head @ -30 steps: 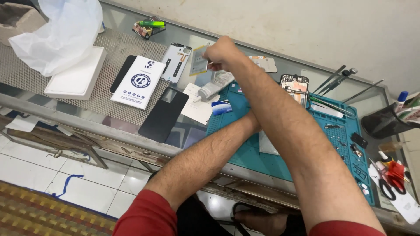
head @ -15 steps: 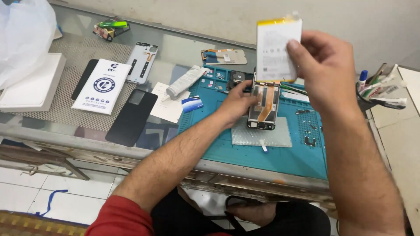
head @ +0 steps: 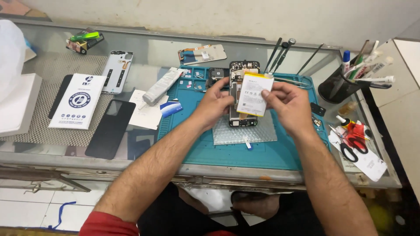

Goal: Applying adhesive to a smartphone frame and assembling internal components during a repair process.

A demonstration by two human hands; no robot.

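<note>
Both hands hold a flat white battery [head: 253,95] just above an opened phone [head: 241,94] that lies on a sheet of bubble wrap [head: 243,133] on the blue mat [head: 262,153]. The left hand [head: 215,102] pinches the battery's left edge, fingers closed on it; the right hand [head: 286,105] is clamped on its right edge. The battery sits tilted, its lower end over the phone's frame. A slip looks possible, since only fingertips grip the thin edges, and the battery could drop onto the bare boards inside the phone. Bending the soft cell would harm it. Small parts and screws near the mat's top edge [head: 197,76] could be knocked loose by a forearm. Scissors [head: 352,146] lie well to the right on the counter [head: 144,57].
</note>
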